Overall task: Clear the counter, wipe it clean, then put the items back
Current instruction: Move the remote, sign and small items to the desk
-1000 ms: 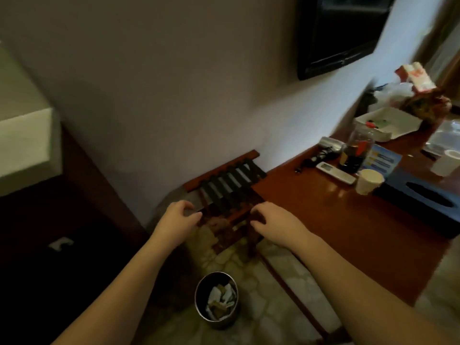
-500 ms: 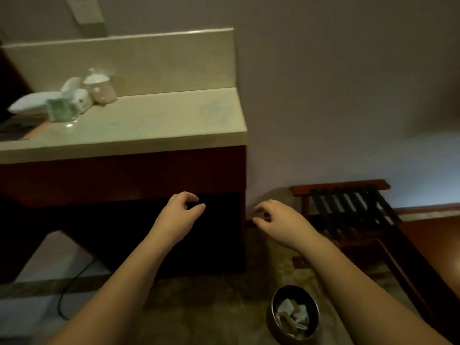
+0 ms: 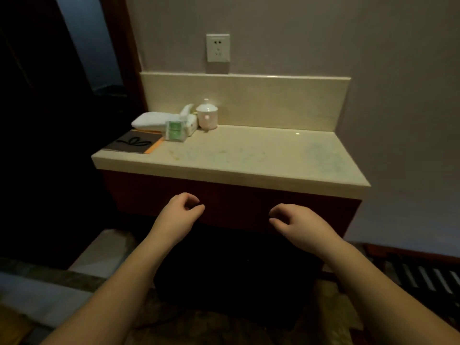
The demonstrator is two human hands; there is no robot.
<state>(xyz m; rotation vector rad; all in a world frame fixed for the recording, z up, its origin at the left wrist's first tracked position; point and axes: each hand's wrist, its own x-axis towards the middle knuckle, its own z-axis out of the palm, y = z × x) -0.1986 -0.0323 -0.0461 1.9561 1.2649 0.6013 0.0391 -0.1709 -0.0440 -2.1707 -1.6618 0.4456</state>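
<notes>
A cream stone counter [image 3: 249,155] on a dark red cabinet stands straight ahead. At its back left lie a folded white towel [image 3: 151,122], a green packet [image 3: 175,130], a white tissue pack [image 3: 190,122] and a lidded white cup [image 3: 207,115]. A dark booklet with an orange edge [image 3: 133,143] lies at the left end. My left hand [image 3: 180,214] and my right hand [image 3: 297,222] hover below the counter's front edge, fingers loosely curled, holding nothing.
A wall socket [image 3: 218,48] sits above the backsplash [image 3: 249,100]. A dark doorway is on the left. A slatted wooden rack [image 3: 423,275] shows at the lower right. Faint stains mark the counter's middle and right side.
The view has swung left from the wooden desk to face the counter squarely. Both hands stay raised and empty; the bin has left the view.
</notes>
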